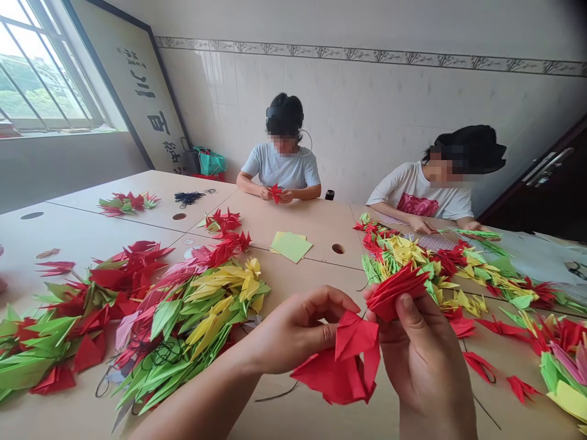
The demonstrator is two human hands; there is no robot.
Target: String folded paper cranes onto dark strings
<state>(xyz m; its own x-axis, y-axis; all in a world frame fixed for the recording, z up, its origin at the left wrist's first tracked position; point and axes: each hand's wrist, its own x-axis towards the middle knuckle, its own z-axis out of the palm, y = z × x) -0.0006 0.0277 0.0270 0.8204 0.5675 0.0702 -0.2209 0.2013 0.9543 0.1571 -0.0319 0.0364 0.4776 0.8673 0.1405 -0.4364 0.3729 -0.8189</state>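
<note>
Two hands closed, your left hand (298, 333) curled around a red paper crane (342, 366), your right hand (424, 360) pinched its upper fold (397, 292), paper cranes (183, 324) lay heaped left of it

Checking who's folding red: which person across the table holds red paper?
The person in grey, holding a red paper piece; the person in white has their hands on the table.

Bright daylight from a window (43, 70), blown-out glare, soft shadows, wide-angle bowing at the edges
</note>
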